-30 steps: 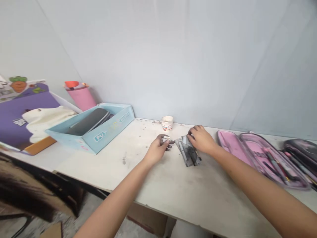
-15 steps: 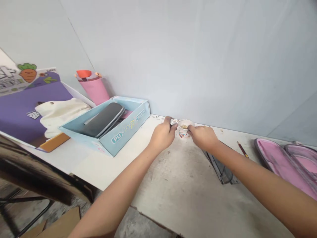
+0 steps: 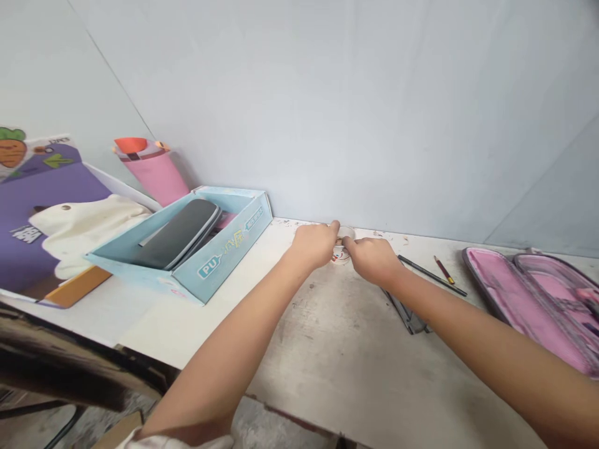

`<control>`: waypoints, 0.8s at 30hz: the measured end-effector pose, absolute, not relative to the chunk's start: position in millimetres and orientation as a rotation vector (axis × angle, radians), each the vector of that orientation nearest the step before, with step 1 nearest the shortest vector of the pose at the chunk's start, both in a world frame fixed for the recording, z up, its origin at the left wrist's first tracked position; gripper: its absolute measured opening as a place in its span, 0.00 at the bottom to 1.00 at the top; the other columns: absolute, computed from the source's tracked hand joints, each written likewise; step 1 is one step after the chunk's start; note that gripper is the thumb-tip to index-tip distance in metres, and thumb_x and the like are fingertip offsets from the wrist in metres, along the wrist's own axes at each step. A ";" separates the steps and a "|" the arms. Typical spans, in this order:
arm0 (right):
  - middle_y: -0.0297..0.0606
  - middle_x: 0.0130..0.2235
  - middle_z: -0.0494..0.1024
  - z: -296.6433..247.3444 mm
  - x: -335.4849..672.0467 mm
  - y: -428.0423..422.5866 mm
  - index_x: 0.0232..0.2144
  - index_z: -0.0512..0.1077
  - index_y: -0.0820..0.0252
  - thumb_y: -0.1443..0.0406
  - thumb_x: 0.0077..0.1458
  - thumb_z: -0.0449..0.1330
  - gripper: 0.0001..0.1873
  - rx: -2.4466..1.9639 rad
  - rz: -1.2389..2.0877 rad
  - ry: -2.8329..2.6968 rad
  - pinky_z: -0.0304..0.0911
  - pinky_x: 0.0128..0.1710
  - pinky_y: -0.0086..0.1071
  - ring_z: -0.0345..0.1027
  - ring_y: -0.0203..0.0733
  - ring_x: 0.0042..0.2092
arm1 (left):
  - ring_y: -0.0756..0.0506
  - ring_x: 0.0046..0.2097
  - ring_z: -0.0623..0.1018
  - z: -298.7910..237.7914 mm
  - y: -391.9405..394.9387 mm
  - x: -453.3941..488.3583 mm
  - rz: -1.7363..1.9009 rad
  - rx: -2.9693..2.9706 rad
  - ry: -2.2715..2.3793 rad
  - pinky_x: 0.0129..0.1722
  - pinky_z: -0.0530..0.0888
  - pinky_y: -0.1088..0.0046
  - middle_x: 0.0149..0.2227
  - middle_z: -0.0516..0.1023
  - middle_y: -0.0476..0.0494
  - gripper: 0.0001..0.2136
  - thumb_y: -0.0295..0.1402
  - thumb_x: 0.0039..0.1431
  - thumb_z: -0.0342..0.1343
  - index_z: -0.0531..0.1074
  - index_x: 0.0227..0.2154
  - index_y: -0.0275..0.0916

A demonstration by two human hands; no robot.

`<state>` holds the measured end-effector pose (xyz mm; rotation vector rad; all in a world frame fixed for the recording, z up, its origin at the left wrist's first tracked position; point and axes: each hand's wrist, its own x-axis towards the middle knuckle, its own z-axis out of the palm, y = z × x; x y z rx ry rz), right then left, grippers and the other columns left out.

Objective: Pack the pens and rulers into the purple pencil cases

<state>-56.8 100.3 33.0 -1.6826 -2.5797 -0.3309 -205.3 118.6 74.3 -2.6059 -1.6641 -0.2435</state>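
A small white paper cup [image 3: 341,256] with a coloured print stands on the table near the wall. My right hand [image 3: 373,258] grips its right side, with the thumb over the rim. My left hand [image 3: 316,244] is closed at the cup's left side, its fingers reaching over the mouth. Whatever those fingers hold is hidden, and they cover most of the cup's inside.
Left stands a blue box [image 3: 234,246] holding a dark grey case [image 3: 180,234]. Behind are a pink bag [image 3: 154,176] and a purple box [image 3: 51,187] with white cloth. Right lie a black pencil [image 3: 433,275], a short pencil [image 3: 444,270] and an open pink case [image 3: 519,299].
My left hand has moved over the cup's mouth; the small silvery thing between its fingers is now out of sight. The right hand still grips the cup. The view has shifted right.
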 end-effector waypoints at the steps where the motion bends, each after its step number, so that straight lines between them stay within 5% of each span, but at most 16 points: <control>1: 0.47 0.33 0.77 33.5 -55.5 101.1 0.44 0.62 0.62 0.71 0.55 0.44 0.15 -1.695 -0.320 -2.564 0.58 0.30 0.32 0.72 0.47 0.35 | 0.38 0.38 0.75 72.0 118.5 -205.7 -0.380 -2.621 -1.700 0.39 0.69 0.61 0.34 0.75 0.36 0.10 0.28 0.53 0.49 0.67 0.39 0.38; 7: 0.49 0.38 0.77 38.1 -34.0 105.8 0.51 0.57 0.62 0.68 0.57 0.45 0.19 -1.819 -0.216 -2.383 0.59 0.33 0.35 0.72 0.48 0.38 | 0.49 0.31 0.74 59.7 108.2 -202.5 -1.554 -2.944 -1.980 0.32 0.71 0.73 0.32 0.74 0.45 0.11 0.29 0.53 0.51 0.70 0.40 0.39; 12: 0.41 0.42 0.76 41.5 -4.3 87.7 0.50 0.57 0.59 0.64 0.57 0.46 0.18 -1.471 0.136 -2.174 0.59 0.36 0.30 0.70 0.41 0.41 | 0.50 0.33 0.73 56.7 89.2 -176.9 -1.830 -2.995 -1.973 0.33 0.71 0.74 0.34 0.75 0.45 0.15 0.27 0.51 0.53 0.71 0.43 0.39; 18: 0.39 0.40 0.75 46.1 58.2 57.1 0.44 0.62 0.60 0.62 0.55 0.50 0.14 -1.379 0.181 -2.093 0.58 0.36 0.28 0.69 0.38 0.39 | 0.50 0.35 0.73 50.4 80.2 -104.2 -1.768 -3.238 -1.826 0.35 0.70 0.73 0.37 0.75 0.43 0.17 0.29 0.52 0.52 0.69 0.47 0.38; 24: 0.37 0.39 0.76 45.2 172.1 27.3 0.45 0.63 0.58 0.62 0.55 0.51 0.15 -1.621 0.046 -2.002 0.57 0.35 0.28 0.69 0.38 0.38 | 0.47 0.35 0.74 42.8 84.9 10.8 -1.218 -3.340 -1.435 0.38 0.70 0.70 0.34 0.74 0.45 0.17 0.31 0.54 0.50 0.66 0.48 0.41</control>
